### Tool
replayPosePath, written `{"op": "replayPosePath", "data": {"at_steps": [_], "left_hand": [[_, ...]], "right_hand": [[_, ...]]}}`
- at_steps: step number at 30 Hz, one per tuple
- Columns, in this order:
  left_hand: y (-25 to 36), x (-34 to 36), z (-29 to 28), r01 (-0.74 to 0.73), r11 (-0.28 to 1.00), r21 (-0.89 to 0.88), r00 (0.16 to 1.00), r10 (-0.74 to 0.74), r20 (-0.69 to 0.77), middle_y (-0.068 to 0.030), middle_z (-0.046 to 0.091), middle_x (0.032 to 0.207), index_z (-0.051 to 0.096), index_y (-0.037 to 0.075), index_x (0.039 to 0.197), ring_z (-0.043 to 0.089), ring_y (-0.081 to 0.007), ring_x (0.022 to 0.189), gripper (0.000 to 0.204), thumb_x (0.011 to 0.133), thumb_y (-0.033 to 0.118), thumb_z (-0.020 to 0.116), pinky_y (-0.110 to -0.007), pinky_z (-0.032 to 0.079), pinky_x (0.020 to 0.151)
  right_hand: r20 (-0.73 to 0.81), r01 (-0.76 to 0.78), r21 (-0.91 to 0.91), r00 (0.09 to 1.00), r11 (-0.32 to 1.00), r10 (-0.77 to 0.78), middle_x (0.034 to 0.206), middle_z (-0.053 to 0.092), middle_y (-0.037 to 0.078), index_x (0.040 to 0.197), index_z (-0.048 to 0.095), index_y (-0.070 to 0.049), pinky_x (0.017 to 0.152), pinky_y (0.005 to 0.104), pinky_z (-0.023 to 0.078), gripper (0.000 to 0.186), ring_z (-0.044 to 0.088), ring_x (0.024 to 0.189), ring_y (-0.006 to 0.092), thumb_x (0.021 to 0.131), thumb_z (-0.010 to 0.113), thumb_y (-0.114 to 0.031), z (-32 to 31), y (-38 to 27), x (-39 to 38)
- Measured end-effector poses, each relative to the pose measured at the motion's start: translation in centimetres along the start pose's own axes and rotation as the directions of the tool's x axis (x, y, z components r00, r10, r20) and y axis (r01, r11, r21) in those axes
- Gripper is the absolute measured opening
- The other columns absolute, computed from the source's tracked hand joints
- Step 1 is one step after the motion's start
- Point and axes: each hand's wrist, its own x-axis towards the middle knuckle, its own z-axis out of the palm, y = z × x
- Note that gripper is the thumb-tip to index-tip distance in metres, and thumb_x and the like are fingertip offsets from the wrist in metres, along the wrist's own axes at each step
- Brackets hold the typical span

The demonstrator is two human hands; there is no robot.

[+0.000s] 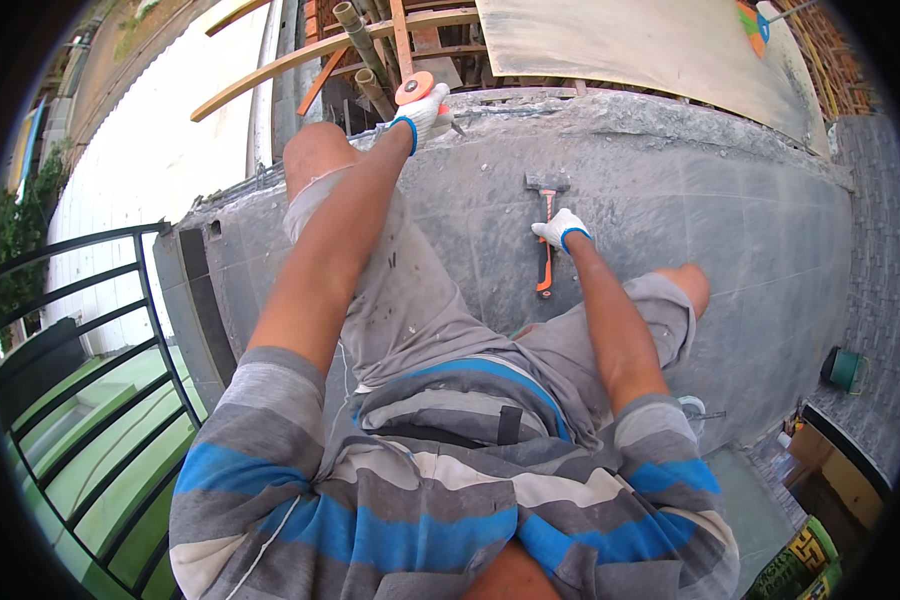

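My left hand [427,114], in a white knit glove with a blue cuff, is closed around a chisel with a round orange hand guard [413,88]. The chisel's metal tip [458,128] points toward the broken concrete edge [510,122]; whether it touches is too small to tell. Before me, a hammer with a grey block head [547,182] and an orange and black handle lies over the grey tiled floor [650,230]. My right hand [564,230], gloved the same way, is closed over the middle of that handle.
Beyond the broken edge are bamboo poles [360,40], wooden battens [310,62] and a large pale board [630,45]. A black metal railing [90,325] stands at left beside a white corrugated roof [160,130]. To the right are a green bucket [844,370] and printed sacks [798,560].
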Motion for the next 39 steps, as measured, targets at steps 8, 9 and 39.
{"op": "replayPosePath", "data": {"at_steps": [8, 9, 39], "left_hand": [[-7.1, 6.0, 1.5, -0.51, 0.691, 0.513, 0.824, 0.563, 0.062, -0.0127, 0.074, 0.102, 0.066, 0.007, 0.106, 0.073, -0.026, 0.091, 0.029, 0.1, 0.035, 0.064, -0.04, 0.058, 0.079], [-7.8, 6.3, 1.7, -0.54, 0.561, 0.627, 0.774, 0.624, 0.108, -0.014, 0.075, 0.105, 0.066, 0.005, 0.108, 0.074, -0.0287, 0.098, 0.029, 0.1, 0.032, 0.063, -0.041, 0.058, 0.085], [-8.4, -0.8, 7.5, -0.378, 0.765, 0.522, 0.86, 0.499, -0.109, -0.0183, 0.072, 0.124, 0.066, 0.015, 0.131, 0.068, -0.0393, 0.117, 0.036, 0.099, 0.031, 0.063, -0.048, 0.055, 0.098]], "right_hand": [[-0.036, -0.027, 0.029, 0.999, 0.999, 0.028, 0.119, 0.077, 0.024, 0.12, 0.074, 0.006, 0.098, 0.0425, 0.059, 0.062, 0.075, 0.114, 0.0354, 0.083, 0.083, -0.043, 0.1, -0.2, 0.0], [0.006, -0.029, 0.034, 1.0, 0.999, 0.029, 0.118, 0.077, 0.024, 0.12, 0.074, 0.006, 0.098, 0.0425, 0.059, 0.061, 0.075, 0.114, 0.0353, 0.083, 0.083, -0.043, 0.1, -0.2, 0.1], [-0.356, 0.382, 0.858, 0.924, 0.343, -0.138, 0.084, 0.063, 0.005, 0.128, 0.057, -0.004, 0.055, 0.0317, 0.054, 0.034, 0.06, 0.063, 0.0118, 0.103, 0.069, -0.023, -3.1, -9.1, -13.0]]}}
